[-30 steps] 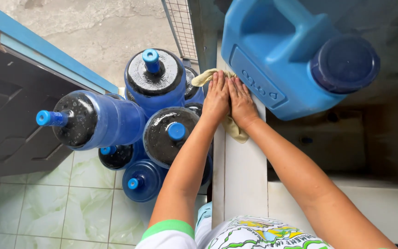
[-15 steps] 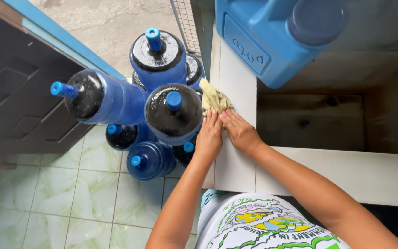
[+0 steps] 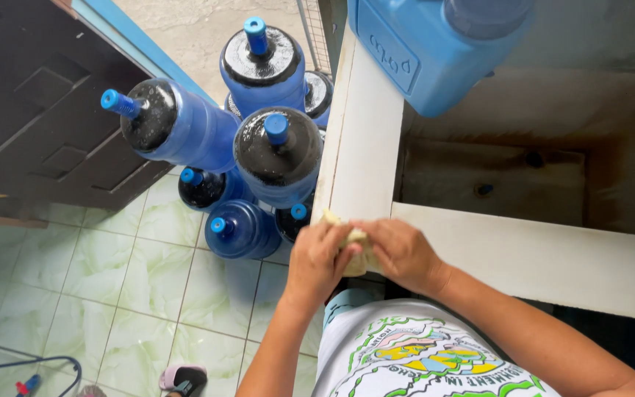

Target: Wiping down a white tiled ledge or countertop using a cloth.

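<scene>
Both hands meet at the near corner of the white ledge (image 3: 365, 147), their grip clenched on one small yellowish cloth (image 3: 354, 246) that is bunched between them. The left hand (image 3: 317, 261) wraps its fingers over the cloth from the left, and the right hand (image 3: 402, 254) pinches it from the right, so only a crumpled strip of the cloth shows between the two. The cloth sits right at the edge of the ledge, where its long white strip meets a second white strip running off to the right of the grip.

Just beyond the left hand stands a cluster of big blue water bottles. The nearest tall one (image 3: 279, 158) has a black top and a blue cap; lower ones (image 3: 240, 229) crowd against the ledge beneath it, another upright one (image 3: 262, 66) stands farther away, and a tilted one (image 3: 174, 125) leans off to the left.

Farther out along the ledge, well beyond the grip, rests a light blue plastic jug (image 3: 435, 55) with a darker cap. Right of the ledge is a shadowed recess (image 3: 494, 176). Below the hands shows a white printed shirt (image 3: 420, 356), and to the left a pale green tiled floor (image 3: 97, 287) and a dark panelled door (image 3: 31, 110).
</scene>
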